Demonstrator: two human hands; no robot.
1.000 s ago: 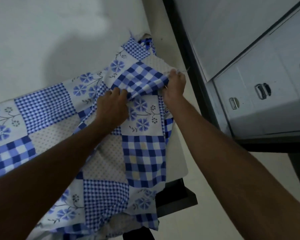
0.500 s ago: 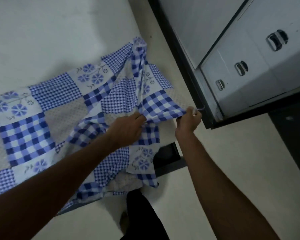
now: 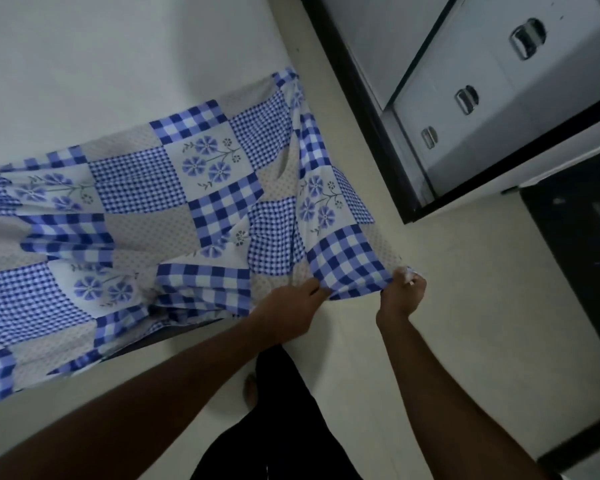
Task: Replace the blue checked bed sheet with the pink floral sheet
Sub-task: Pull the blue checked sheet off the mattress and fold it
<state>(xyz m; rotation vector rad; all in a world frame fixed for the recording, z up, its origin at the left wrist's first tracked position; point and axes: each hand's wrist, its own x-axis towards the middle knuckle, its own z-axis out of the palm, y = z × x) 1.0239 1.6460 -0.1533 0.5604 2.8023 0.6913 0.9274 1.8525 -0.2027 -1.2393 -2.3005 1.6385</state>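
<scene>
The blue checked bed sheet [image 3: 174,216], patched with gingham and blue flower squares, is stretched from the bed on the left out over the floor. My left hand [image 3: 288,306] grips its near edge. My right hand [image 3: 400,294] pinches the sheet's corner, a hand's width to the right. The cloth between my hands is lifted and taut. The mattress is hidden under the sheet. No pink floral sheet is in view.
A grey cabinet with metal drawer handles [image 3: 466,98] in a dark frame stands at the right. Pale floor [image 3: 447,341] lies beneath my hands. My dark trouser leg and bare foot [image 3: 252,389] are below. A white wall [image 3: 118,64] runs behind the bed.
Both hands have pulled the sheet's corner back from the bed's far corner and out over the floor. The sheet has slid off the bed end toward me.
</scene>
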